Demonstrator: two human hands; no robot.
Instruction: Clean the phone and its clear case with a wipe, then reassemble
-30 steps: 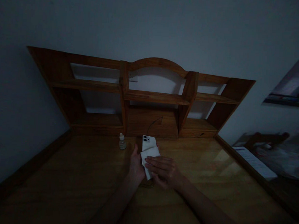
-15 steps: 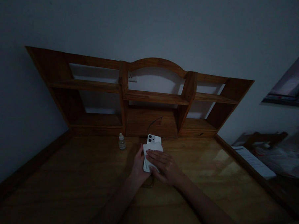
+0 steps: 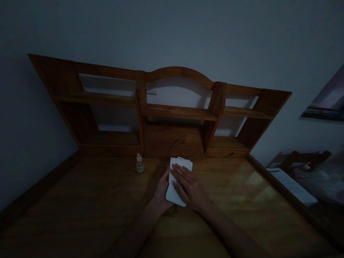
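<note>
A white phone lies mostly hidden under a folded white cloth [image 3: 180,164], and its rear cameras no longer show. My left hand [image 3: 161,191] stands on edge and grips the phone and cloth from the left side. My right hand [image 3: 188,188] lies across the top, its fingers pressing the cloth against the phone. Both hands hold this bundle a little above or on the wooden desktop [image 3: 86,201]. Just left of my left hand stands a small translucent dropper bottle [image 3: 140,165] with a white cap.
A wooden shelf unit [image 3: 178,112] stands along the desk's back edge, with a thin dark cable [image 3: 177,145] in its lower bay and a wall socket [image 3: 151,89] behind it. Papers [image 3: 289,185] and a wooden chair back [image 3: 304,159] lie beyond the right edge.
The cloth has moved up over the phone's camera end, which showed earlier. My right hand has slid toward the far end of the phone.
</note>
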